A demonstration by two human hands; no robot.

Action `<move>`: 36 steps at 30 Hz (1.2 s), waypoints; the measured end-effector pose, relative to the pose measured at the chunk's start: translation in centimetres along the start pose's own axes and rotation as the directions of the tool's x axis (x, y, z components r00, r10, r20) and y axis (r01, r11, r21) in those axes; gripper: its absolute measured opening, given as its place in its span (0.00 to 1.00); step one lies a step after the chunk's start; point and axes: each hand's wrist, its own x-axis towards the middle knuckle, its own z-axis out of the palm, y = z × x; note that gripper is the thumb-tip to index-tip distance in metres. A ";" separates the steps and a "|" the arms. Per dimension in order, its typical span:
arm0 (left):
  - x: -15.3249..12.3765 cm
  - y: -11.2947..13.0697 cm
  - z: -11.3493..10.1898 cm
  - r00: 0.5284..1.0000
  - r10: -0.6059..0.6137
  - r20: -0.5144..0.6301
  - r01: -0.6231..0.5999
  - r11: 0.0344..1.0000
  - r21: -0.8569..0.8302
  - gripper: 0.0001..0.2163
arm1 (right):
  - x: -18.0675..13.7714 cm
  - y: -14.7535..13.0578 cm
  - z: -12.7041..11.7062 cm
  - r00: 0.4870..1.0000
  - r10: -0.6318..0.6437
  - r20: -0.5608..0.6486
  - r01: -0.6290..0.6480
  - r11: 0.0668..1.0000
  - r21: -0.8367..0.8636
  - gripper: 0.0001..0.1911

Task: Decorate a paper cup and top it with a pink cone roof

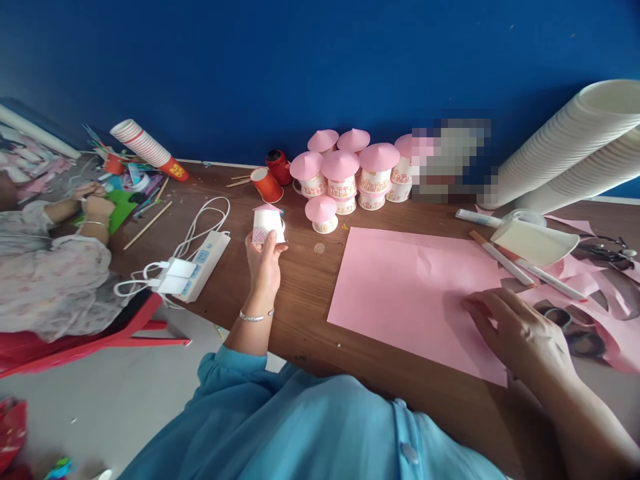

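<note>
My left hand [266,263] grips a white paper cup [267,223] with a pink patch drawn low on its side and a bit of pink at its top. On the right, my right hand [525,330] rests over the edge of a pink paper sheet [400,287], fingers bent downward; whether anything is under them is hidden. Several paper-cup houses with pink cone roofs [341,165] stand together by the wall. In front of them is a smaller one [321,212]. Scissors [575,333] lie partly behind my right hand.
Tall stacks of paper cups [565,147] lean at the right, near a loose cup [535,240], markers [545,277] and pink scraps [620,320]. A power strip [205,267] with white cables lies left. Beyond it a co-worker's hands [95,207] work over green paper [120,208].
</note>
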 end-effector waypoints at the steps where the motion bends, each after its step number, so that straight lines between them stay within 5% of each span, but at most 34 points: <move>1: 0.0 -0.1 -0.1 0.997 0.078 -0.010 -0.078 0.995 0.064 0.28 | -0.1 0.0 0.1 1.000 0.003 0.004 -0.003 1.000 0.003 0.17; 8: 0.0 0.1 -0.2 0.942 0.337 -0.005 -0.310 0.873 0.375 0.34 | -0.1 0.0 0.0 1.000 0.019 0.002 -0.019 1.000 0.008 0.17; 12: 0.1 0.3 -0.4 0.936 0.352 -0.003 -0.308 0.824 0.476 0.35 | 0.0 -0.1 -0.1 1.000 0.013 0.003 -0.013 1.000 0.002 0.19; 17: 0.1 -0.1 -0.5 0.940 0.340 -0.016 -0.306 0.865 0.399 0.35 | -0.1 0.0 0.0 1.000 -0.005 -0.009 0.005 1.000 -0.002 0.18; 20: -0.1 -0.3 -0.3 0.971 0.238 -0.010 -0.226 0.935 0.272 0.33 | 0.0 0.0 0.0 1.000 0.006 -0.006 -0.006 1.000 -0.006 0.19; 23: -0.5 0.0 -0.1 0.999 -0.028 0.024 0.026 0.996 0.088 0.26 | 0.0 -0.1 -0.1 1.000 0.000 -0.015 0.000 1.000 0.000 0.19; 28: -1.0 1.2 0.6 0.854 -0.506 0.118 0.518 0.848 -0.114 0.27 | 0.1 -0.1 -0.3 1.000 -0.010 -0.021 0.010 1.000 0.012 0.17; 31: -1.0 1.7 0.9 0.802 -0.584 0.120 0.596 0.793 -0.126 0.31 | 0.2 -0.1 -0.3 1.000 -0.008 -0.021 0.008 1.000 0.011 0.16; 36: -0.9 1.6 1.2 0.798 -0.596 0.092 0.601 0.798 -0.046 0.34 | 0.3 -0.2 -0.4 1.000 -0.011 -0.003 0.011 1.000 0.005 0.16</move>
